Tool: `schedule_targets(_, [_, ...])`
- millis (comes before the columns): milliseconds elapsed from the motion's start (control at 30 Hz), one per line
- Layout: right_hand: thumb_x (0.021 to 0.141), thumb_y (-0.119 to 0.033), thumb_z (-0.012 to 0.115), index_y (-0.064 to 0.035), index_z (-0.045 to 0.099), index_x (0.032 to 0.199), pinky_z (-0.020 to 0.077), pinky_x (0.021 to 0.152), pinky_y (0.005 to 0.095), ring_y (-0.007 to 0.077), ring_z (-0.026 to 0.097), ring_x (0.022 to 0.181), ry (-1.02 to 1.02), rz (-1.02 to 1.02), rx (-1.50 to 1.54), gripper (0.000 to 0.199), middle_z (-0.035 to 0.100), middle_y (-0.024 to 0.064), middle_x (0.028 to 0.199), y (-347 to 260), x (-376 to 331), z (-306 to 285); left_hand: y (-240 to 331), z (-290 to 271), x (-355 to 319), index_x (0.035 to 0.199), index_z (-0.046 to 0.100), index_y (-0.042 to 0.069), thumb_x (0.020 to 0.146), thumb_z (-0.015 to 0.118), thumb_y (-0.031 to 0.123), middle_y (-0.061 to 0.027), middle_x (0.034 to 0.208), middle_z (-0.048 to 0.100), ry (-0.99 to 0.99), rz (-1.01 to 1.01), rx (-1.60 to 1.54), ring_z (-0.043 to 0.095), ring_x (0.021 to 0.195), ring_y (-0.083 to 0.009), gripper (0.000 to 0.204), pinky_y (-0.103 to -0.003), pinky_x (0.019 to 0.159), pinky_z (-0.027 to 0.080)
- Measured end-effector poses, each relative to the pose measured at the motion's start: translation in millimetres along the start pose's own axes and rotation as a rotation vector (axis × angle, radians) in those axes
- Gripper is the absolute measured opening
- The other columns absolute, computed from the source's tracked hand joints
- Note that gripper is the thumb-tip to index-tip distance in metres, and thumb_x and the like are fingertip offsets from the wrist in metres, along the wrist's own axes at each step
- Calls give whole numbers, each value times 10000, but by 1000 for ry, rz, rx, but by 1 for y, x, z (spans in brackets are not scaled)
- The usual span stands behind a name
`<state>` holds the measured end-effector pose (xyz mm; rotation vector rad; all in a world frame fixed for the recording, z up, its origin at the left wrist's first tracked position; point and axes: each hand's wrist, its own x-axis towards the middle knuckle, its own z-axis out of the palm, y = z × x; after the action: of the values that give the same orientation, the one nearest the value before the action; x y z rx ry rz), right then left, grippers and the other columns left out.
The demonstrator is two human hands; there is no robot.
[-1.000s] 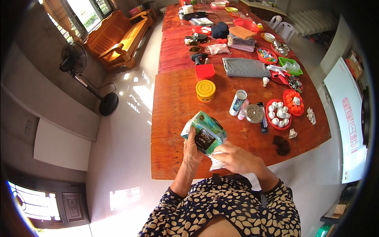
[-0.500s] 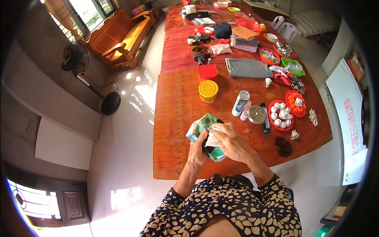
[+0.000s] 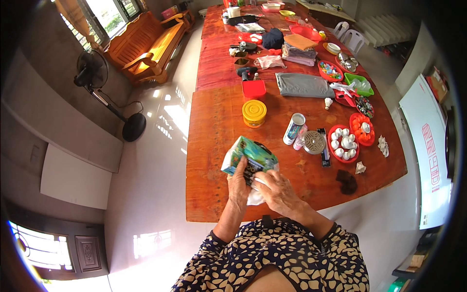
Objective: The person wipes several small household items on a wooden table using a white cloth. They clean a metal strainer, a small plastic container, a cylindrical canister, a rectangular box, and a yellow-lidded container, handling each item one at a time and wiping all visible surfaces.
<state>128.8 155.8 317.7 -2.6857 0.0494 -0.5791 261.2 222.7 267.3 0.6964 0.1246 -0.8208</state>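
I have the green-and-blue carton (image 3: 249, 155) up in front of my chest, over the near edge of the worktop (image 3: 214, 146). My left hand (image 3: 239, 187) is curled around its lower left side, fingers closed on the card wall. My right hand (image 3: 277, 192) lies half closed against its near right corner, bunching a scrap of white wrapping (image 3: 255, 197) under the palm; how tightly those fingers pinch I cannot tell.

I judge the carton light and fairly stiff: thin printed board with a glossy, slightly slick face, square edges and a dark panel on the side facing me. Its walls would dent under a hard squeeze, so the safest hold is across 2 opposite corners or edges, where the board is stiffest, not on the flat faces. The white wrapping looks soft, thin and crumpled, with no stiffness at all.

Farther off on the reddish wood sit a squat yellow tub (image 3: 254, 113) with a ribbed lid, a red box (image 3: 254, 89), a slim upright can (image 3: 294, 129), a round metal lid (image 3: 314, 142), and 2 red trays (image 3: 343, 144) of small white and orange pieces. A folded grey cloth (image 3: 302, 84) lies beyond them.
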Motion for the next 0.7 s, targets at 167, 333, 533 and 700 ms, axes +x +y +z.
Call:
schedule_targets(167, [711,-17,634,-28,612,1032,474,849,385,297,532,996,-41,105,66,322,554,95,1109,23,-13,-34,14,-14,2,1099,564,62,873,650,104,-60,1012,649,38,-4,-107,655,885,-197,246,-384,769,584])
schedule_targets(333, [764,-15,671,-93,534,1277,464,867,370,317,526,1054,288,77,80,537,529,140,1172,25,19,-51,8,-7,-10,1189,528,78,871,652,132,-62,1097,638,-201,-128,31,638,971,-204,346,-396,872,539])
schedule_targets(533, [844,-46,611,-26,451,1310,501,804,313,206,612,957,137,459,975,493,603,158,1089,56,10,-20,6,9,-27,1221,521,87,833,695,109,-50,1113,628,-330,-266,66,620,998,-187,427,-373,898,518])
schedule_targets(700, [868,-67,589,15,591,1105,499,612,258,82,600,713,273,553,844,251,639,37,812,51,13,2,3,6,-27,1174,566,83,754,760,35,-35,1062,646,-284,-155,207,622,964,-166,465,-340,849,526])
